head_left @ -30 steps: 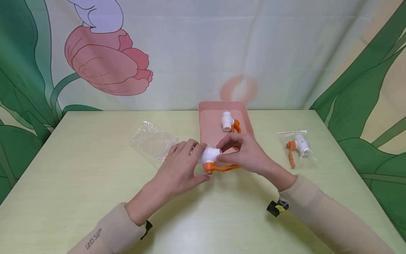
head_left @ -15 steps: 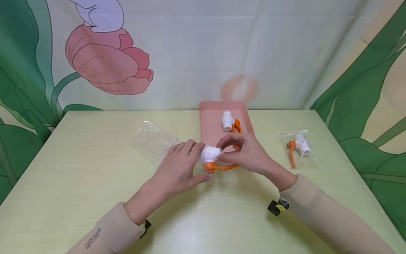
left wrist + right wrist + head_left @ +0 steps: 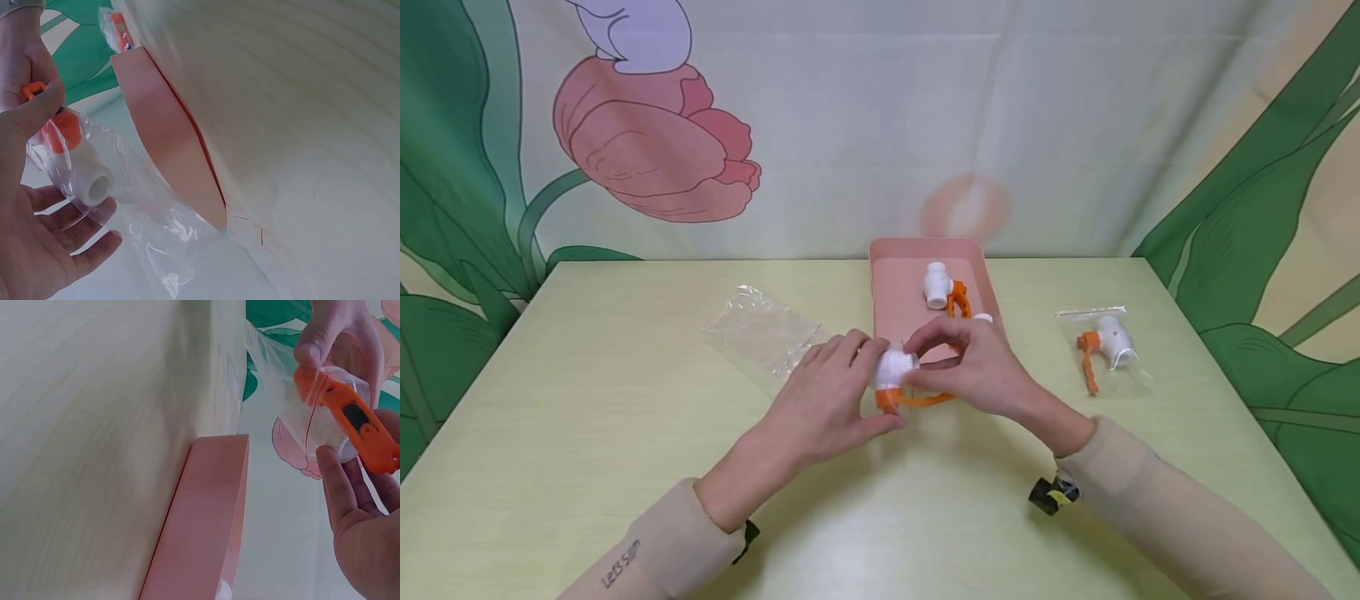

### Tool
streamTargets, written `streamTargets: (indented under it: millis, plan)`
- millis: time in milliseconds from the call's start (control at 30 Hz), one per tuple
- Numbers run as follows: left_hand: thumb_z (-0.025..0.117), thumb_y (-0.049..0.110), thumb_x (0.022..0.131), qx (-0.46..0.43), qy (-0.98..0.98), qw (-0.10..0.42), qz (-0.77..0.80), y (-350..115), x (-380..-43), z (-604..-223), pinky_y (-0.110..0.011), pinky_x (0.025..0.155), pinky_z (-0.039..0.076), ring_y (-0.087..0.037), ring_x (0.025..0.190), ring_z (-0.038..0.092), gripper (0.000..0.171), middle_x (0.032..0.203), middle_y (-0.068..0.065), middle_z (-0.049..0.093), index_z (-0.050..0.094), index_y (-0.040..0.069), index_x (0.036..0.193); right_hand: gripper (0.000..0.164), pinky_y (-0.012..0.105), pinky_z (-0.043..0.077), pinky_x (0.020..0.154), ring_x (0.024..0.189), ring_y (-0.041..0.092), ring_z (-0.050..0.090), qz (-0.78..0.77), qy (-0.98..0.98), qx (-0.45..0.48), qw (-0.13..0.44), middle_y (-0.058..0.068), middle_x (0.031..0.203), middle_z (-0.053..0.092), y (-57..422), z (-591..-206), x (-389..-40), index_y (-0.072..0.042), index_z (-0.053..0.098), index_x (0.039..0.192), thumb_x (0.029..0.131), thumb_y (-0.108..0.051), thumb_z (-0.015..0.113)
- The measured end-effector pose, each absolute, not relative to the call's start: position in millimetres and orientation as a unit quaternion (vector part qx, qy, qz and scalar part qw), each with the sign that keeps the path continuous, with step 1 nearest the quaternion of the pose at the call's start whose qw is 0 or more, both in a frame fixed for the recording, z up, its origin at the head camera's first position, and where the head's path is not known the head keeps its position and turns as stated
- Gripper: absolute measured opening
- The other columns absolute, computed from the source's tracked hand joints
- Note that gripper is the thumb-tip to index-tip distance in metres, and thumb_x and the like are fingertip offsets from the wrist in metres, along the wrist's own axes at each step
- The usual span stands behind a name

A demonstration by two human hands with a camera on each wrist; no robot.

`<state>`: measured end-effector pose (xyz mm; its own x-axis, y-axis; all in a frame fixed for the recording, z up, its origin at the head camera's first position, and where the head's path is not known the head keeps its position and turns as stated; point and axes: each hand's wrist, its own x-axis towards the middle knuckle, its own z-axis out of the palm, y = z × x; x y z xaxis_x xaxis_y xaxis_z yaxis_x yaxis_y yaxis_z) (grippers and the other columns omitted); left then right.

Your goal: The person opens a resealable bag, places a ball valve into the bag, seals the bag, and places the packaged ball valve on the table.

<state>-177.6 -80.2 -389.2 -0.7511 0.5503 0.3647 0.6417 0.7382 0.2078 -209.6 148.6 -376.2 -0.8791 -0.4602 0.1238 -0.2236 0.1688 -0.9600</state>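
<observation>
Both hands hold a white ball valve (image 3: 894, 368) with an orange lever handle (image 3: 362, 428), raised over the table at the tray's near edge. A clear plastic bag (image 3: 164, 240) wraps the valve and trails off it in the left wrist view. My left hand (image 3: 823, 404) grips from the left, thumb by the orange cap (image 3: 62, 131) and fingers behind the white body. From the other side my right hand (image 3: 973, 367) pinches the valve's right end between thumb and forefinger. In the right wrist view, that hand's fingertips lie right at the white opening.
A pink tray (image 3: 895, 258) behind the hands bears a white ball valve (image 3: 936, 285); another valve (image 3: 982, 317) is mostly hidden by my right hand. On the right lies a bagged valve (image 3: 1112, 342). A crumpled clear bag (image 3: 760, 333) lies on the left of the table (image 3: 587, 417).
The held valve and my right hand have shifted slightly left, uncovering the top of a white valve in the tray. My left hand stays nearly in place.
</observation>
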Motion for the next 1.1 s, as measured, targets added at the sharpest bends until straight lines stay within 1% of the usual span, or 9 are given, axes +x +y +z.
streamTargets:
  millis: [200, 300, 400, 600, 733, 900, 1100]
  plan:
    - [0.089, 0.048, 0.078, -0.331, -0.917, 0.148, -0.169, -79, -178, -389, -0.039, 0.084, 0.051, -0.023, 0.094, 0.058, 0.077, 0.113, -0.007, 0.058, 0.056, 0.005, 0.133, 0.025, 0.037, 0.060, 0.081, 0.091, 0.028, 0.072, -0.596, 0.769, -0.219, 0.076, 0.014, 0.101, 0.070, 144, -376, -206, -0.002, 0.071, 0.102, 0.081, 0.000, 0.086]
    - [0.089, 0.046, 0.078, -0.332, -0.914, 0.154, -0.174, -78, -178, -389, -0.038, 0.085, 0.051, -0.024, 0.096, 0.058, 0.076, 0.114, -0.008, 0.058, 0.056, 0.004, 0.132, 0.025, 0.036, 0.060, 0.080, 0.092, 0.027, 0.071, -0.588, 0.776, -0.216, 0.065, 0.012, 0.099, 0.070, 142, -375, -206, -0.002, 0.071, 0.101, 0.081, -0.002, 0.086]
    - [0.089, 0.046, 0.078, -0.332, -0.913, 0.157, -0.180, -78, -178, -388, -0.040, 0.088, 0.051, -0.026, 0.102, 0.057, 0.076, 0.118, -0.009, 0.057, 0.056, 0.004, 0.132, 0.025, 0.036, 0.060, 0.080, 0.093, 0.025, 0.071, -0.582, 0.782, -0.214, 0.055, 0.011, 0.098, 0.071, 140, -374, -206, -0.004, 0.071, 0.101, 0.081, -0.003, 0.087]
    - [0.090, 0.042, 0.078, -0.339, -0.913, 0.144, -0.178, -79, -178, -384, -0.042, 0.095, 0.051, -0.028, 0.111, 0.056, 0.083, 0.128, -0.012, 0.055, 0.054, 0.002, 0.140, 0.026, 0.036, 0.061, 0.076, 0.093, 0.023, 0.071, -0.571, 0.793, -0.205, 0.047, 0.009, 0.097, 0.071, 141, -371, -206, -0.004, 0.069, 0.100, 0.081, -0.006, 0.087]
    - [0.093, 0.037, 0.076, -0.337, -0.915, 0.129, -0.183, -79, -180, -382, -0.042, 0.096, 0.052, -0.028, 0.112, 0.057, 0.083, 0.126, -0.013, 0.057, 0.054, 0.000, 0.139, 0.027, 0.037, 0.061, 0.073, 0.093, 0.022, 0.071, -0.556, 0.807, -0.195, 0.047, 0.007, 0.097, 0.072, 142, -369, -206, -0.006, 0.069, 0.100, 0.081, -0.010, 0.088]
    - [0.093, 0.034, 0.076, -0.332, -0.912, 0.115, -0.212, -78, -180, -383, -0.038, 0.092, 0.053, -0.026, 0.108, 0.057, 0.078, 0.122, -0.011, 0.058, 0.056, 0.000, 0.136, 0.026, 0.036, 0.061, 0.070, 0.089, 0.022, 0.073, -0.549, 0.814, -0.180, 0.054, 0.007, 0.094, 0.071, 140, -366, -206, -0.007, 0.070, 0.096, 0.081, -0.012, 0.089]
    - [0.092, 0.033, 0.078, -0.328, -0.907, 0.108, -0.241, -75, -181, -383, -0.035, 0.086, 0.053, -0.025, 0.106, 0.057, 0.072, 0.120, -0.009, 0.058, 0.058, 0.002, 0.134, 0.024, 0.033, 0.059, 0.067, 0.085, 0.019, 0.071, -0.505, 0.843, -0.181, 0.022, 0.003, 0.087, 0.069, 135, -360, -202, -0.007, 0.066, 0.085, 0.079, -0.011, 0.090]
